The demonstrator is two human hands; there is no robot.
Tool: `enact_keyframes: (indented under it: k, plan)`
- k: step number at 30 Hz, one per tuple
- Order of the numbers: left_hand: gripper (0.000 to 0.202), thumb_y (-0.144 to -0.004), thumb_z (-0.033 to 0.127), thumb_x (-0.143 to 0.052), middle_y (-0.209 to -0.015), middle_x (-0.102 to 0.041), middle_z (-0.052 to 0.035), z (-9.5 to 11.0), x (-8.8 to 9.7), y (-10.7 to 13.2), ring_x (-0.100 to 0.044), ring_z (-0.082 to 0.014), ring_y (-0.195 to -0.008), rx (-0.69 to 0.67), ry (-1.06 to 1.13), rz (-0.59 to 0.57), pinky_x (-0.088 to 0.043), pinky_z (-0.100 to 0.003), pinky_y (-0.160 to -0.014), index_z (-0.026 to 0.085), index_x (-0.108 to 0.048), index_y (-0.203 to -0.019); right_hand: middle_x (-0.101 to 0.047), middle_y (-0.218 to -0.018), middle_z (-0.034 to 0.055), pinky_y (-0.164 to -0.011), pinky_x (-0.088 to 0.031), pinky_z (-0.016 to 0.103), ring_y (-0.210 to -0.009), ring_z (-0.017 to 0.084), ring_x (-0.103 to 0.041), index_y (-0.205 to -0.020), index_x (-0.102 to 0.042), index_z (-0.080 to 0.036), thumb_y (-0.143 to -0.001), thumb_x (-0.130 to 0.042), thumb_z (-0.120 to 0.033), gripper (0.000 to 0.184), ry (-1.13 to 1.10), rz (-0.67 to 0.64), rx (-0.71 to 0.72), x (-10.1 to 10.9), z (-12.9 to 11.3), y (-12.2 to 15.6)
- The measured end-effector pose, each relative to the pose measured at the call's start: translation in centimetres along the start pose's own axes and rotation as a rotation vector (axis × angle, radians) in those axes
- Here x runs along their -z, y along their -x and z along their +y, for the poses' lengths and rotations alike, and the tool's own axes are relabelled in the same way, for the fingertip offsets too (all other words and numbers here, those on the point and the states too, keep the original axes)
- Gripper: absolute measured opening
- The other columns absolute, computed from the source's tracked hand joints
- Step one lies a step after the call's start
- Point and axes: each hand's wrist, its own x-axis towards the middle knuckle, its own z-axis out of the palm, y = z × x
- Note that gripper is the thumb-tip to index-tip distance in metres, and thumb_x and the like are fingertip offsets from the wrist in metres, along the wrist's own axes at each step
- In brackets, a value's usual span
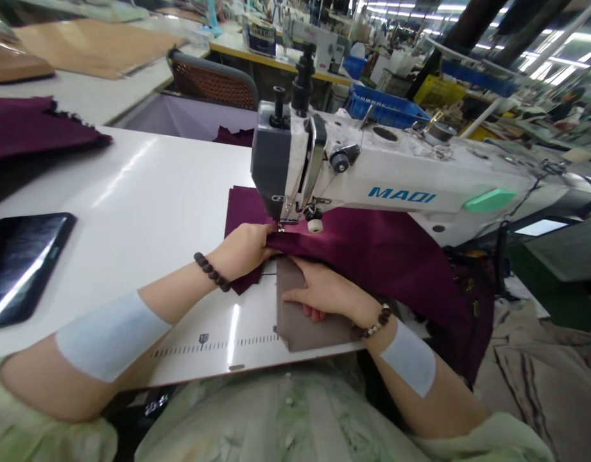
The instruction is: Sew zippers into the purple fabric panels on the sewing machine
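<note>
A white sewing machine (pixel 401 173) stands on the white table (pixel 145 205). Dark purple fabric (pixel 382 250) lies under its needle and drapes off the right front edge. My left hand (pixel 242 249), a bead bracelet on its wrist, is closed on the fabric's fold just left of the presser foot. My right hand (pixel 324 292) rests beside it, fingers curled over the fabric's front edge and a grey-brown piece (pixel 299 321) lying on the table.
A black phone (pixel 20 263) lies at the table's left. More purple fabric (pixel 30 125) is piled at the far left. Behind are a chair (pixel 213 80), blue crates (pixel 386 106) and other work tables. Cloth lies on the floor at right (pixel 540 359).
</note>
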Motion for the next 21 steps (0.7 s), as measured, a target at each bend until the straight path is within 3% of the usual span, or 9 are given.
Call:
enact_keyframes:
  k: [2, 4, 8, 10, 15, 17, 21]
  plan:
    - [0.040, -0.075, 0.037, -0.067, -0.090, -0.069, -0.0122, 0.3, -0.5, 0.2, -0.065, -0.0275, -0.085, 0.020, -0.052, -0.011, -0.049, -0.030, -0.068, 0.011, -0.059, -0.104, -0.053, -0.052, -0.0053, -0.036, -0.040, 0.018, -0.038, 0.012, -0.052, -0.139, -0.023, -0.024, -0.084, -0.055, -0.033, 0.065, -0.010, -0.001, 0.027, -0.2, 0.1, -0.1]
    - [0.043, -0.072, 0.038, -0.070, -0.087, -0.069, -0.0123, 0.6, -0.8, 0.3, -0.066, -0.0295, -0.083, 0.027, -0.126, -0.020, -0.049, -0.032, -0.066, 0.012, -0.059, -0.104, -0.053, -0.052, -0.0051, -0.035, -0.040, 0.018, -0.038, 0.012, -0.052, -0.138, -0.025, -0.022, -0.084, -0.054, -0.034, 0.063, -0.003, 0.005, 0.024, -0.3, 0.1, -0.2]
    - [0.018, -0.081, 0.022, -0.056, -0.092, -0.067, -0.0138, 1.1, -1.4, 0.4, -0.065, -0.0300, -0.086, -0.032, -0.183, -0.007, -0.049, -0.037, -0.072, 0.013, -0.065, -0.094, -0.055, -0.055, -0.0039, -0.035, -0.039, 0.017, -0.038, 0.010, -0.050, -0.138, -0.029, -0.018, -0.084, -0.053, -0.036, 0.061, 0.005, 0.004, -0.042, -0.2, 0.2, 0.0]
    - [0.018, -0.080, 0.013, -0.051, -0.098, -0.066, -0.0127, 0.9, -1.5, 0.3, -0.063, -0.0274, -0.091, -0.084, -0.122, 0.023, -0.049, -0.035, -0.078, 0.013, -0.066, -0.089, -0.055, -0.059, -0.0037, -0.037, -0.040, 0.017, -0.040, 0.009, -0.050, -0.139, -0.030, -0.020, -0.084, -0.053, -0.037, 0.062, -0.002, -0.006, -0.001, 0.1, 0.4, 0.2]
    - [0.030, -0.075, 0.007, -0.047, -0.091, -0.070, -0.0052, -0.9, -1.1, -0.3, -0.065, -0.0186, -0.087, -0.158, 0.225, 0.151, -0.050, -0.027, -0.079, 0.016, -0.066, -0.095, -0.055, -0.061, -0.0048, -0.047, -0.045, 0.018, -0.047, 0.008, -0.053, -0.144, -0.021, -0.026, -0.089, -0.046, -0.027, 0.061, -0.013, -0.318, 0.150, 1.5, 1.0, -0.1]
    - [0.026, -0.080, 0.012, -0.043, -0.080, -0.070, -0.0028, -1.7, -0.7, -0.6, -0.066, -0.0158, -0.076, -0.182, 0.380, 0.186, -0.051, -0.025, -0.072, 0.017, -0.067, -0.090, -0.059, -0.062, -0.0026, -0.050, -0.048, 0.022, -0.049, 0.010, -0.056, -0.142, -0.028, -0.026, -0.092, -0.040, -0.027, 0.052, 0.168, -0.208, 0.153, 2.3, 1.3, -0.7]
    - [0.021, -0.079, 0.016, -0.046, -0.065, -0.067, -0.0002, -2.3, -0.2, -0.9, -0.062, -0.0121, -0.059, -0.157, 0.573, 0.154, -0.050, -0.021, -0.057, 0.016, -0.063, -0.068, -0.067, -0.099, 0.0049, -0.080, -0.051, 0.029, -0.087, 0.015, -0.063, -0.134, -0.043, -0.026, -0.094, -0.025, -0.014, 0.045, 0.511, 0.243, 0.217, 3.3, 2.0, -3.0]
